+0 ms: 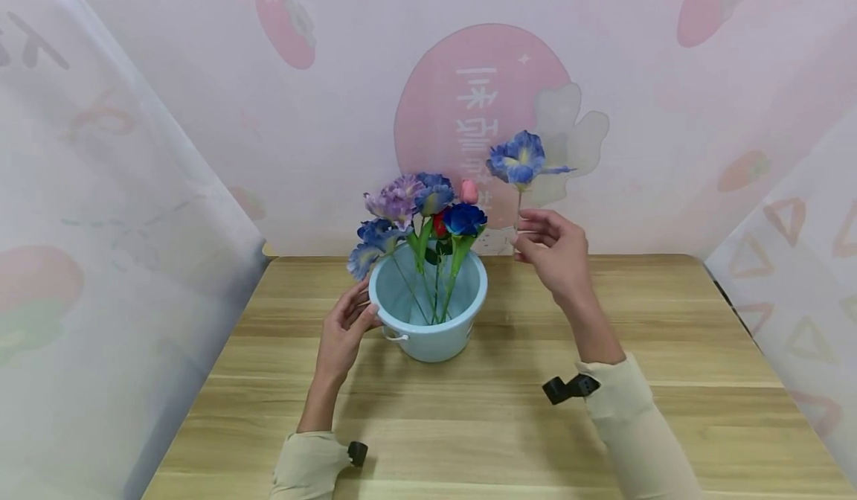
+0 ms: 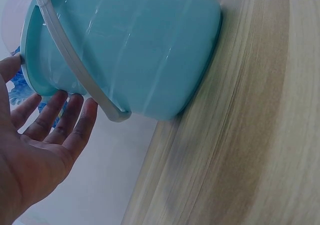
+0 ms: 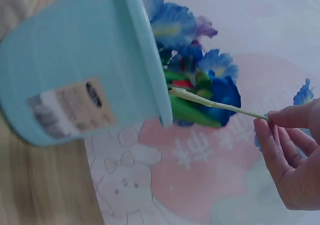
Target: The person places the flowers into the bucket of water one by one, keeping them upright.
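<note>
A light blue bucket [image 1: 435, 344] stands upright on the table, holding several flowers, among them a purple one [image 1: 395, 201], a dark blue rose [image 1: 465, 219] and a pink tulip [image 1: 469, 191]. My left hand [image 1: 344, 332] touches the bucket's rim at the left, its fingers spread and only slightly bent in the left wrist view. To the right of the bucket and above the table, my right hand [image 1: 554, 251] pinches the stem of a blue iris [image 1: 518, 158] between thumb and fingers. The stem's lower end [image 3: 182, 94] appears near the bucket's rim in the right wrist view.
The wooden table [image 1: 455, 425] ends at a printed backdrop [image 1: 348, 98] right behind the bucket. The bucket's white handle [image 2: 75, 60] hangs down its side. A label [image 3: 75, 107] is stuck to its wall. Each sleeve carries a black wrist device.
</note>
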Demonstrator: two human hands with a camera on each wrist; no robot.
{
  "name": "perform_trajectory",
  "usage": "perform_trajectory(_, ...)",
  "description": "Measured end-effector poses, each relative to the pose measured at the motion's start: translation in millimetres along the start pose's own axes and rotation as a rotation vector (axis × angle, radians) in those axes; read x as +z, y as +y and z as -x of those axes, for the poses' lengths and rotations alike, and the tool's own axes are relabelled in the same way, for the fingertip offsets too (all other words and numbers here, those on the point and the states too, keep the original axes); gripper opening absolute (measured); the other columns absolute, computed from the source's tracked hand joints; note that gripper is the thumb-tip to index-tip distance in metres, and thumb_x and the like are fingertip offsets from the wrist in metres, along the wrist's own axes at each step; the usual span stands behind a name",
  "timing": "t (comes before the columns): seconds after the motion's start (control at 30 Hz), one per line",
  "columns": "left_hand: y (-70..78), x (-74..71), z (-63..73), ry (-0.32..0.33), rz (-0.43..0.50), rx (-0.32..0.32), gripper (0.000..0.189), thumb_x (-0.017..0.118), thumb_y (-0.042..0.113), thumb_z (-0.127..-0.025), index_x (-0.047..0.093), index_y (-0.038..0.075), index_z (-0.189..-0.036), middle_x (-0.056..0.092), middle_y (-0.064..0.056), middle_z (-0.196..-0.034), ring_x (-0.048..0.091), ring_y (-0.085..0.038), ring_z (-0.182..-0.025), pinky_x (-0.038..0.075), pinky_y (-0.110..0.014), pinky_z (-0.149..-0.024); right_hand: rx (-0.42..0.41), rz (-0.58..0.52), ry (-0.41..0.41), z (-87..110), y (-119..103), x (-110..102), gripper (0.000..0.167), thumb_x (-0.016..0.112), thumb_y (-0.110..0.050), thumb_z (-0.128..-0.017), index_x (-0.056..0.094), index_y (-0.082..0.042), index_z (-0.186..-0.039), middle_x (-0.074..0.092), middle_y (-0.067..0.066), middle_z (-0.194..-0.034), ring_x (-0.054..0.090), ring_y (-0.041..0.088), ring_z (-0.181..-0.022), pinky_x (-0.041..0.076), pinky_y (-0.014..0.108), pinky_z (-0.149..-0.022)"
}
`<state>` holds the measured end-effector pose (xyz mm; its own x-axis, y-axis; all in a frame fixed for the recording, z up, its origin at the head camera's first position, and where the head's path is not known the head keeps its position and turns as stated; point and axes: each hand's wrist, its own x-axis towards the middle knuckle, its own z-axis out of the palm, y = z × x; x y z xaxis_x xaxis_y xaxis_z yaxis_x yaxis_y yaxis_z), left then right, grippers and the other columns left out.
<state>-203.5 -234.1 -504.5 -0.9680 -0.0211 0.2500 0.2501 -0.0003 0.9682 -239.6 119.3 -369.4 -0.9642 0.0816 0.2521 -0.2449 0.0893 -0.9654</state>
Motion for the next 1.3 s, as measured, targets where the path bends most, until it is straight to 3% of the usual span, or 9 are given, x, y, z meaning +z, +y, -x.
perform_trajectory(0.4, 2.6, 0.1, 0.8, -0.003, 0.003, -0.005, 0.053, 0.067, 0.010, -0.106, 0.052, 0.005, -0.157, 0.058, -0.030, -0.148, 0.071, -0.027, -0.124, 0.069, -0.031, -0.089, -0.068, -0.068, 0.042, -14.6, -16, 48, 0.042, 0.079, 0.004, -0.093, 0.070, 0.000, -0.135, 0.072, 0.025, -0.119, 0.073, 0.016, -0.091, 0.068, 0.026, -0.070)
perform_trajectory(0.6, 2.1, -0.4, 0.6, -0.002, 0.002, -0.002, 0.053, 0.067, 0.009, -0.106, 0.052, 0.006, -0.158, 0.060, -0.028, -0.147, 0.071, -0.025, -0.123, 0.068, -0.029, -0.088, -0.099, -0.064, 0.044, -17.4, -11, 74, 0.042, 0.080, 0.003, -0.093, 0.072, -0.001, -0.134, 0.075, 0.023, -0.116, 0.073, 0.020, -0.089, 0.068, 0.026, -0.068)
perform_trajectory(1.03, 3.0, 0.8, 1.8, -0.006, 0.021, 0.003, 0.053, 0.067, 0.008, -0.106, 0.052, 0.005, -0.157, 0.060, -0.028, -0.146, 0.071, -0.026, -0.123, 0.068, -0.024, -0.086, -0.104, 0.132, 0.076, -11.6, 13, 106, 0.039, 0.080, -0.002, -0.093, 0.076, -0.005, -0.132, 0.080, 0.016, -0.109, 0.080, 0.029, -0.091, 0.066, 0.024, -0.063)
perform_trajectory(1.3, 3.8, 0.6, 2.9, -0.006, 0.018, -0.001, 0.053, 0.067, 0.009, -0.106, 0.053, 0.005, -0.157, 0.061, -0.026, -0.146, 0.071, -0.027, -0.124, 0.068, -0.024, -0.086, -0.071, 0.280, 0.073, -6.5, 26, 114, 0.035, 0.079, -0.004, -0.093, 0.079, -0.008, -0.128, 0.082, 0.011, -0.106, 0.082, 0.026, -0.093, 0.070, 0.037, -0.075)
